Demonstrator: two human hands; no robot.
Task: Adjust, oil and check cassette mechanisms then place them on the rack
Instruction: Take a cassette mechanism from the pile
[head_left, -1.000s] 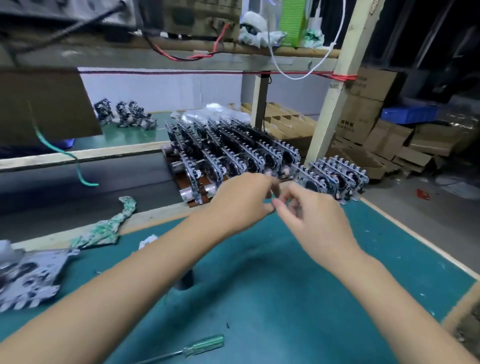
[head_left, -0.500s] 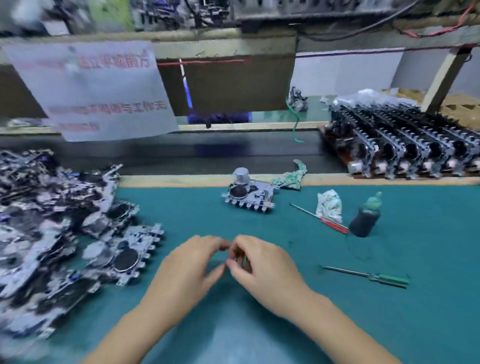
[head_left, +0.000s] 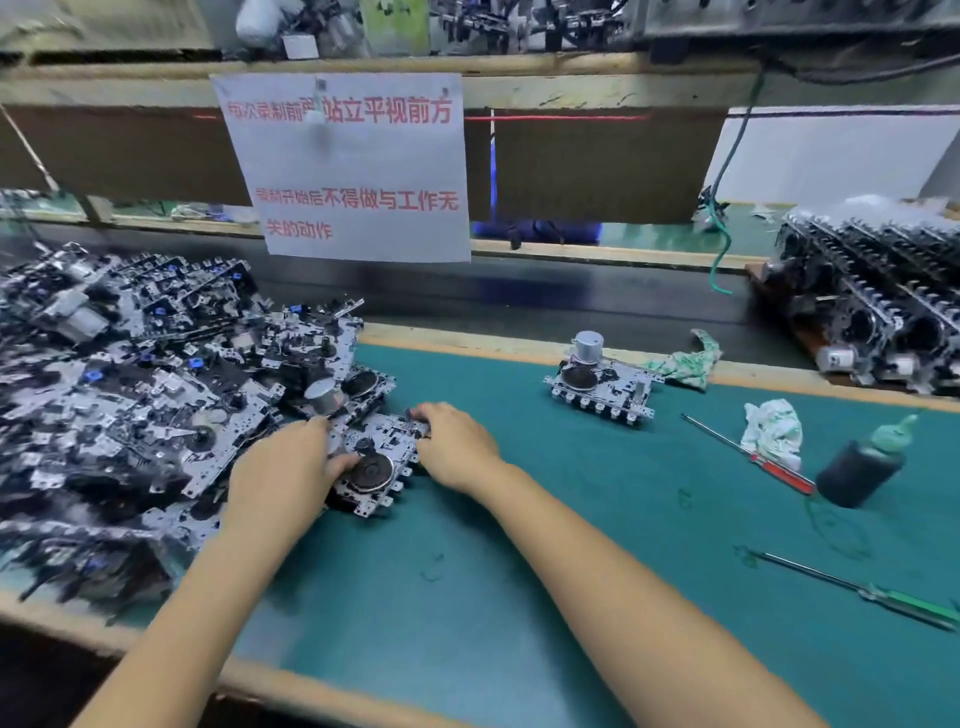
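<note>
Both hands clamped on one cassette mechanism (head_left: 379, 462) beside the pile (head_left: 130, 395): left hand (head_left: 283, 467) gripping its near-left edge, right hand (head_left: 457, 447) its far-right edge.

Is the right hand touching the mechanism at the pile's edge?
Touching: the head view shows the right hand's fingers curled over the mechanism's far right edge.

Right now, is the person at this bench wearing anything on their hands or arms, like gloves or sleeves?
No. Both the left hand and the right hand are bare, with no gloves, rings or watch visible. Both forearms are uncovered as far as the picture shows; no sleeve comes into view.
</note>
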